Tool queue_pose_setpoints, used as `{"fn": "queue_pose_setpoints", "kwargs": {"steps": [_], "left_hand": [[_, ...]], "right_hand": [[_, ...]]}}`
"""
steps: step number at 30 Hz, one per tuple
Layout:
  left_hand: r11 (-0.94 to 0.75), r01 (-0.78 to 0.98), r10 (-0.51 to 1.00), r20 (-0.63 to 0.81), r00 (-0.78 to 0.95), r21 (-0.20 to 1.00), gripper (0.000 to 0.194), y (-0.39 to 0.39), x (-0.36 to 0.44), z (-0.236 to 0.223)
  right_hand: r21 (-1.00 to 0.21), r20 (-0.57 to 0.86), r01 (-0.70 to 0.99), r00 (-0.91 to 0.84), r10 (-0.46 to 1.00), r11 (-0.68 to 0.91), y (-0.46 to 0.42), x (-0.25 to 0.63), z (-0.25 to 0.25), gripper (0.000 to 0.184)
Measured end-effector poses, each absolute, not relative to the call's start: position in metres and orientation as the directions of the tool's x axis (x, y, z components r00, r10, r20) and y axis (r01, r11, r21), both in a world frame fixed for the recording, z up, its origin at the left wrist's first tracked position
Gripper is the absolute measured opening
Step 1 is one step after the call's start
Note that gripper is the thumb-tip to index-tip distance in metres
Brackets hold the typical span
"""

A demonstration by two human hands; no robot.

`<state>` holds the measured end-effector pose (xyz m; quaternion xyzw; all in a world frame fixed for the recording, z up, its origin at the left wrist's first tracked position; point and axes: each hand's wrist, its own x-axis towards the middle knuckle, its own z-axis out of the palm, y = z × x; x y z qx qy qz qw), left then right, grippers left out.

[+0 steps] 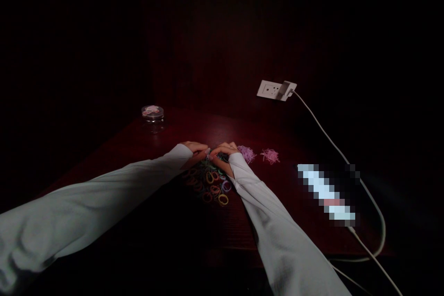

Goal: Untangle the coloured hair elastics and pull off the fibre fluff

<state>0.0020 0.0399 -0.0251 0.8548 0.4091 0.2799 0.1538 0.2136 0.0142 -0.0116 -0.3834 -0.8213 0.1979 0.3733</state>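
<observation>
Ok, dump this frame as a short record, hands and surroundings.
left: left hand at far side of coloured loops, grip unclear
right: right hand close beside it, grip unclear
right_side: purple bundle, then pink bundle
far_left: round clear container
far_right: wall socket, adapter plugged in, white cable
near_right: lit device, pixelated
surface: dark red table
lighting: dim

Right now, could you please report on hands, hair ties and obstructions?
Left hand, right hand close together at hair ties; grips unclear; white cable off right.
</observation>
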Motion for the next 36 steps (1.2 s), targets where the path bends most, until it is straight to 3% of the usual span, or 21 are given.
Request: {"fn": "queue_pose_setpoints", "kwargs": {"steps": [22,36], "left_hand": [[-0.616,0.55,0.782,0.355,0.512,0.564,0.038,0.033,0.004,-0.019],[-0.646,0.467,0.755,0.417,0.505,0.604,0.033,0.027,0.006,-0.013]], "right_hand": [[-0.617,0.428,0.487,-0.453,0.782,0.619,0.015,0.215,-0.011,0.019],[-0.667,0.437,0.482,-0.365,0.822,0.568,0.013,0.213,-0.012,0.015]]}}
